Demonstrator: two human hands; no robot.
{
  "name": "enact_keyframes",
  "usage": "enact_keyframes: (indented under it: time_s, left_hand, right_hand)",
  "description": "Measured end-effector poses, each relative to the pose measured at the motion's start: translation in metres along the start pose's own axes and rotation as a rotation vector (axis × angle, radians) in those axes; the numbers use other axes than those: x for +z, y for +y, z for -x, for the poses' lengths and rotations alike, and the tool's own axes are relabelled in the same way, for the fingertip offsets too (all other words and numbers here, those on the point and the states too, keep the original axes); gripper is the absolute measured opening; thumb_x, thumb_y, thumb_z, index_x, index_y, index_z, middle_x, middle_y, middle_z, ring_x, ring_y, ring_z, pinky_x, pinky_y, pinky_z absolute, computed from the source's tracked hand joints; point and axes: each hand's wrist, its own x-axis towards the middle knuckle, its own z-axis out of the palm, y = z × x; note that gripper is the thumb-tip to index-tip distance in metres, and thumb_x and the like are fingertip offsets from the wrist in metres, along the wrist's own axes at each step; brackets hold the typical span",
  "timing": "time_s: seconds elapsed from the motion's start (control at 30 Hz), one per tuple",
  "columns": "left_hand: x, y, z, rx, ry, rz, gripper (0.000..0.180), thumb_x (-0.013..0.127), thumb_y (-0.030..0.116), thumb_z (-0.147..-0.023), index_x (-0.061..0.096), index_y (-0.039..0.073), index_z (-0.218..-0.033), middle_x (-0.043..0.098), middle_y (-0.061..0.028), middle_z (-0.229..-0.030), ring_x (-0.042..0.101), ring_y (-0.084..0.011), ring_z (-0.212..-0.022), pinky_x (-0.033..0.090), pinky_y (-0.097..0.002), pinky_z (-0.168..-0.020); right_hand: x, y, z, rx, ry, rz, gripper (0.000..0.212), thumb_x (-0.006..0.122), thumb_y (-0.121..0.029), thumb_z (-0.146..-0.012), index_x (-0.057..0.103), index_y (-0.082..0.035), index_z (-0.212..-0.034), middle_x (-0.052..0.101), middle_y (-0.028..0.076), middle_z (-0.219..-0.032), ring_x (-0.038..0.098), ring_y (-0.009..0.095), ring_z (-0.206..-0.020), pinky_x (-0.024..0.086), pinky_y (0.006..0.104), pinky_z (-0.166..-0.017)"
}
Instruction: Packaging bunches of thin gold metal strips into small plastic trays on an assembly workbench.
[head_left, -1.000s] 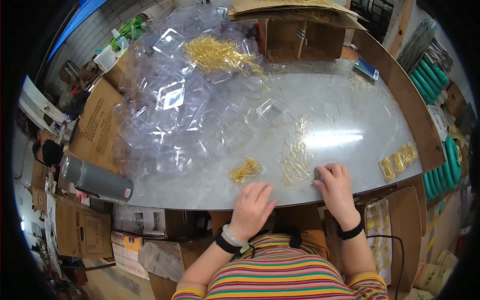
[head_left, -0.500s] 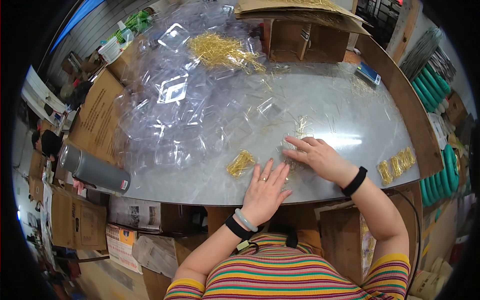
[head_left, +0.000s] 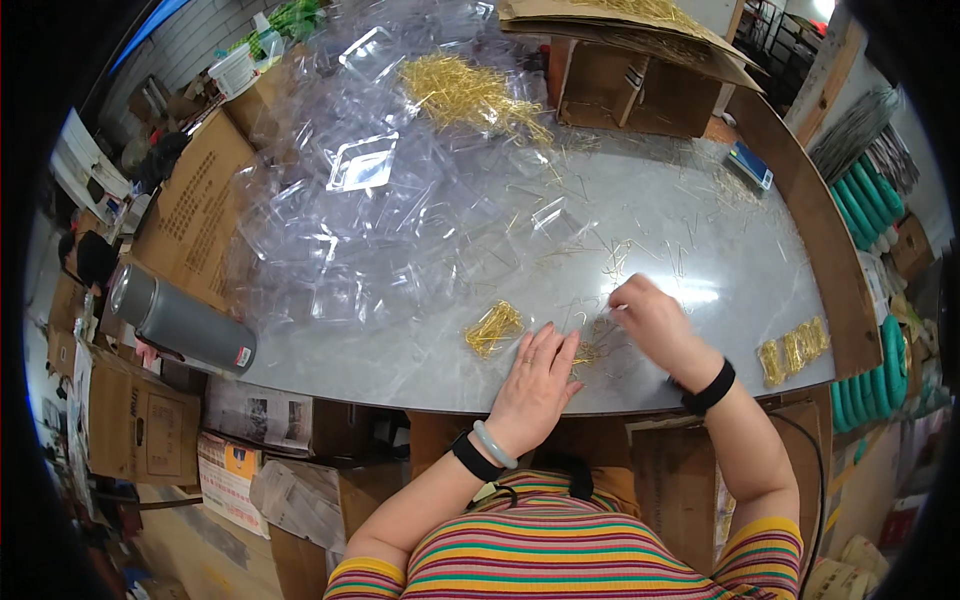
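The grey surface (head_left: 700, 230) in front of you is the biggest thing here, curving from the cardboard boxes on your left to the wooden edge on your right. Over its far left part spreads a heap of clear plastic trays (head_left: 340, 220), piled loosely on one another, and on top of that heap at the far side lies a large tangle of gold pins (head_left: 470, 95). A grey cylindrical flask (head_left: 180, 322) lies on its side at the near left corner, just beside the trays. Beyond the pins stands an open cardboard box (head_left: 640, 85) with a flattened sheet over it.

Your left hand (head_left: 537, 380) lies flat near the front edge of the surface, palm down, its fingers (head_left: 545, 345) spread and stretched out, holding nothing; the fingertips touch a few scattered gold pins. Just to the left of that hand sits a small bundle of gold pins (head_left: 492, 327), apart from the fingers. Your right hand (head_left: 655, 320) is lifted slightly to the right of the left one, blurred, its fingers curled together toward the thumb; you cannot tell from here whether they pinch a pin. Loose pins (head_left: 620, 255) lie thinly scattered just beyond it. Near the right edge rest small packs of gold pins (head_left: 795, 350).
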Motion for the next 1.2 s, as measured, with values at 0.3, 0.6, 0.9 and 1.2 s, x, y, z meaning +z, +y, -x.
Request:
enact_keyframes:
  time_s: [0.3, 0.6, 0.9, 1.2]
  left_hand:
    - [-0.004, 0.0, -0.002, 0.09, -0.056, -0.059, 0.065, 0.07, 0.017, -0.09, 0.042, 0.0, -0.145, 0.045, -0.0213, -0.141, 0.041, -0.0412, -0.135, 0.03, -0.0539, -0.117]
    - [0.003, 0.001, -0.001, -0.037, 0.006, -0.085, 0.072, 0.071, 0.023, -0.09, 0.038, -0.004, -0.147, 0.043, -0.0219, -0.147, 0.035, -0.0427, -0.14, 0.026, -0.0567, -0.118]
    - [-0.005, 0.004, -0.003, 0.036, -0.082, -0.18, 0.069, 0.067, 0.025, -0.093, 0.038, -0.002, -0.149, 0.047, -0.0173, -0.145, 0.035, -0.042, -0.141, 0.025, -0.0561, -0.118]
    - [0.0, -0.002, 0.0, 0.021, -0.041, -0.106, 0.073, 0.068, 0.024, -0.092, 0.034, -0.004, -0.151, 0.043, -0.0199, -0.15, 0.034, -0.0401, -0.144, 0.025, -0.0534, -0.119]
  right_hand:
    - [-0.01, 0.015, -0.019, -0.31, -0.135, 0.238, 0.026, 0.066, 0.002, -0.082, 0.063, -0.004, -0.107, 0.061, 0.013, -0.112, 0.059, 0.035, -0.106, 0.051, 0.0414, -0.089]
    - [0.003, -0.001, 0.007, -0.152, -0.149, 0.045, 0.014, 0.063, -0.003, -0.086, 0.063, -0.003, -0.099, 0.06, 0.016, -0.101, 0.061, 0.037, -0.101, 0.052, 0.0434, -0.086]
    - [0.009, 0.007, -0.027, -0.375, -0.132, 0.06, 0.028, 0.059, 0.004, -0.081, 0.065, -0.004, -0.107, 0.061, 0.015, -0.106, 0.058, 0.036, -0.103, 0.049, 0.0416, -0.091]
    - [-0.019, -0.012, 0.018, -0.327, -0.201, 0.039, 0.037, 0.065, -0.002, -0.084, 0.064, -0.007, -0.12, 0.061, 0.012, -0.116, 0.058, 0.033, -0.109, 0.05, 0.0397, -0.093]
